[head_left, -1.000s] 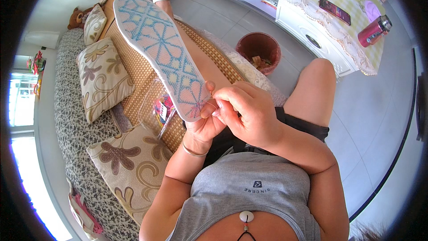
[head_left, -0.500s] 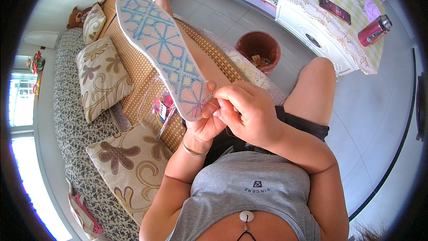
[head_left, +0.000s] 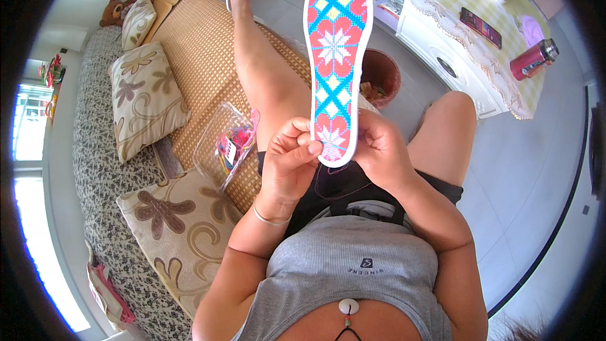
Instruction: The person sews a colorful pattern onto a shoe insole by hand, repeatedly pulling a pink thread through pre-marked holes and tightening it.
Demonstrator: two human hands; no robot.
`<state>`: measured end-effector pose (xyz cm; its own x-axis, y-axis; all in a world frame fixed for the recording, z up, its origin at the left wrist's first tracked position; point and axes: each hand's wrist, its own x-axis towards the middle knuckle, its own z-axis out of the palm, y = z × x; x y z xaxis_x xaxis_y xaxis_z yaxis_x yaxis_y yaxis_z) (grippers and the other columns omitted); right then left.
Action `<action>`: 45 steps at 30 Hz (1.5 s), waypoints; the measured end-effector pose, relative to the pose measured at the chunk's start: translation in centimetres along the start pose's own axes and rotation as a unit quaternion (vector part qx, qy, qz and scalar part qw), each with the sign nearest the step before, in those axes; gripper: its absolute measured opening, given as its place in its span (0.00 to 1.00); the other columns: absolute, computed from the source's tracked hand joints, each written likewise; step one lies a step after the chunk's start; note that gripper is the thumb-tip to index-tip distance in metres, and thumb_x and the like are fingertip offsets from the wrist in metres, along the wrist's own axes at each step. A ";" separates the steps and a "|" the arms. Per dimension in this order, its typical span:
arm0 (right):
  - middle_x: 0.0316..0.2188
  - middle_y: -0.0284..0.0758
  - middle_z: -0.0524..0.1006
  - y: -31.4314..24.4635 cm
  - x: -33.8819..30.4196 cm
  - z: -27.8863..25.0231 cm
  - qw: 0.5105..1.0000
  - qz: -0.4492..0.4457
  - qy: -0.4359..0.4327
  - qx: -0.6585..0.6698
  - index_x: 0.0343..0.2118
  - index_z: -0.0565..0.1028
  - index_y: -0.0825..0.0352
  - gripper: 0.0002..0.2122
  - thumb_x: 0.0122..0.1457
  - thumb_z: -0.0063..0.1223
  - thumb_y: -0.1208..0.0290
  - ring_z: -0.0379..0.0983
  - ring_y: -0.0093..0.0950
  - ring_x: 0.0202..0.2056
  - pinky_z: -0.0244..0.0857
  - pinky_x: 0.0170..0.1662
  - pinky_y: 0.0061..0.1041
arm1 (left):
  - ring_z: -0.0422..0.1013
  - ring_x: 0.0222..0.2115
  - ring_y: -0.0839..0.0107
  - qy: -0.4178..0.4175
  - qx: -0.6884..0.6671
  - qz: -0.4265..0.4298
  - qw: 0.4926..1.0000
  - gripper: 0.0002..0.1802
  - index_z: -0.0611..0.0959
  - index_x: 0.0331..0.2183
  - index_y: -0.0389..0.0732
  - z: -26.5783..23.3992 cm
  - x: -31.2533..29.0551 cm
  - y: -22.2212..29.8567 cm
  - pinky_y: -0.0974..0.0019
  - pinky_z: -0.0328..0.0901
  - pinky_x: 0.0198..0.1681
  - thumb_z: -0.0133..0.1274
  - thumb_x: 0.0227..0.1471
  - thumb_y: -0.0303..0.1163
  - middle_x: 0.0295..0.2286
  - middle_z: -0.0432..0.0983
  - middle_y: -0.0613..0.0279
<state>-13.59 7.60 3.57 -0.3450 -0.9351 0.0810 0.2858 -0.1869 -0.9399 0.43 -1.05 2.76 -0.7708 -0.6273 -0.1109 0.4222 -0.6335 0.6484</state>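
Seen from above, both bare forearms (head_left: pixel 432 207) angle inward from either side of the torso (head_left: pixel 350 259), elbows bent, and the hands come close together in front of it. The left hand (head_left: pixel 289 155) pinches, its thumb (head_left: pixel 304 153) pointing inward and its fingers (head_left: pixel 292 128) curled. The right hand (head_left: pixel 386 151) mirrors it, its fingertips partly hidden. Ahead of the torso, the left leg (head_left: pixel 268 66) stretches away; ahead and to its right, the right knee (head_left: pixel 453 110) is bent.
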 end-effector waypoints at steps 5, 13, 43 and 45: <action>0.28 0.30 0.74 -0.1 0.3 0.3 0.995 -0.047 0.078 -0.029 0.35 0.73 0.70 0.04 0.57 0.49 0.80 0.68 0.15 0.31 0.64 0.34 0.17 | 0.74 0.32 0.74 0.030 0.096 0.080 0.992 0.12 0.74 0.38 0.33 1.0 -0.4 0.3 0.72 0.68 0.38 0.52 0.48 0.16 0.29 0.78 0.57; 0.40 0.35 0.73 -1.2 0.5 0.1 0.793 -0.378 0.056 -0.475 0.31 0.75 0.63 0.09 0.42 0.58 0.74 0.68 0.37 0.42 0.61 0.44 0.35 | 0.72 0.27 0.78 0.055 0.235 0.148 0.959 0.12 0.72 0.39 0.31 1.5 -1.2 -0.4 0.78 0.67 0.28 0.52 0.50 0.16 0.29 0.77 0.57; 0.20 0.33 0.71 -3.3 -1.0 -2.6 0.892 -0.223 0.143 -0.367 0.31 0.74 0.67 0.06 0.49 0.55 0.80 0.68 0.28 0.21 0.62 0.24 0.27 | 0.71 0.20 0.74 0.076 0.247 0.164 0.952 0.11 0.72 0.38 0.30 1.3 1.4 0.2 0.74 0.68 0.23 0.49 0.49 0.15 0.26 0.76 0.56; 0.19 0.35 0.70 -2.2 -0.3 -1.4 0.856 -0.288 0.088 -0.420 0.30 0.73 0.66 0.07 0.46 0.56 0.81 0.69 0.34 0.21 0.62 0.23 0.31 | 0.72 0.21 0.73 0.052 0.247 0.153 0.955 0.11 0.72 0.38 0.31 1.6 1.1 -0.2 0.74 0.69 0.25 0.50 0.50 0.15 0.28 0.76 0.55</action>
<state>-15.36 8.73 5.20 -0.3630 -0.6869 0.6296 -0.6949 -0.2507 -0.6741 -1.22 -0.90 3.68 -0.5841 -0.8074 0.0831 0.3244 -0.1384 0.9357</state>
